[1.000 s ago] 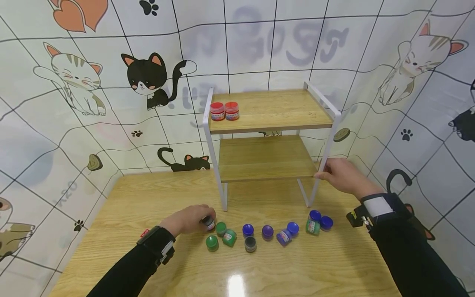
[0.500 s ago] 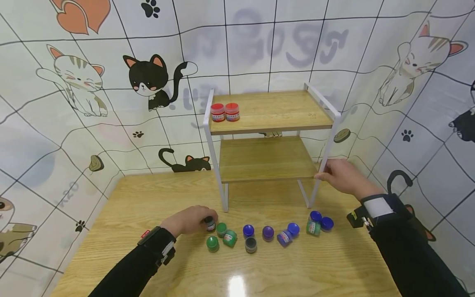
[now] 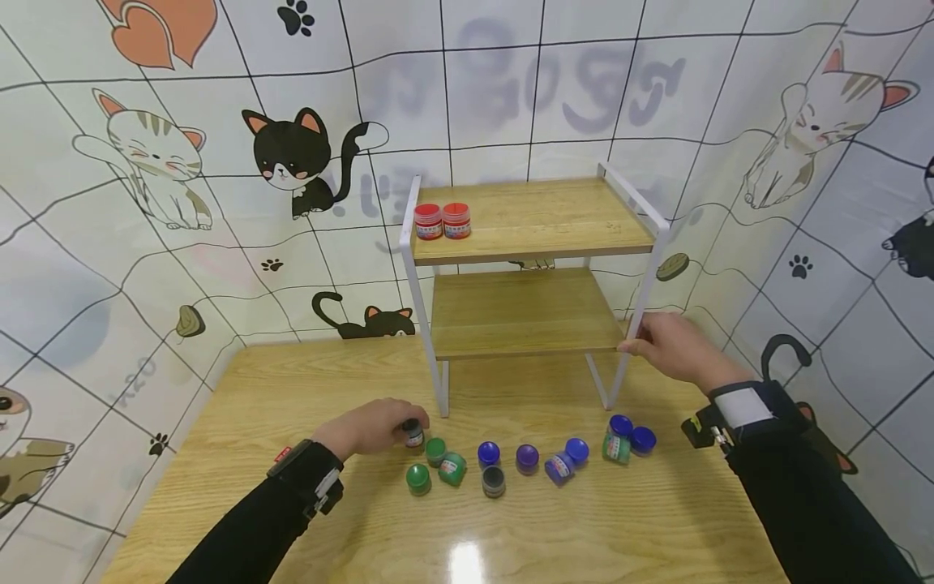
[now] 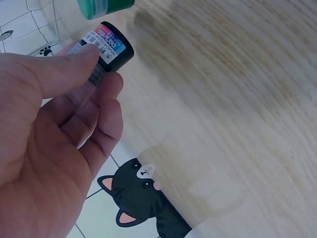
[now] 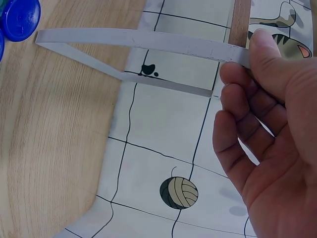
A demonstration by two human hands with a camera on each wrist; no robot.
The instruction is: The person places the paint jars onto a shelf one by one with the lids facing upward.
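Observation:
My left hand (image 3: 375, 426) pinches a small paint jar (image 3: 414, 438) with black contents between thumb and fingers, low over the table just left of the green jars. In the left wrist view the labelled black jar (image 4: 111, 47) sticks out past the thumb, close to a green jar (image 4: 104, 6). My right hand (image 3: 671, 345) grips the right white leg of a two-tier wooden shelf (image 3: 525, 312), near the lower board's corner. The right wrist view has thumb and forefinger pinching this white metal frame (image 5: 133, 37).
Two red-lidded jars (image 3: 442, 221) stand at the left of the top board. Across the table (image 3: 292, 389), in front of the shelf, lie several jars: green (image 3: 419, 479), black (image 3: 493, 482), purple (image 3: 527, 458) and blue-lidded (image 3: 642, 440). A cat-print cloth wall (image 3: 496, 97) surrounds the table.
The black jar has turned more upright in my left hand, which has shifted only slightly. My right hand stays on the shelf leg, and the other jars have not moved.

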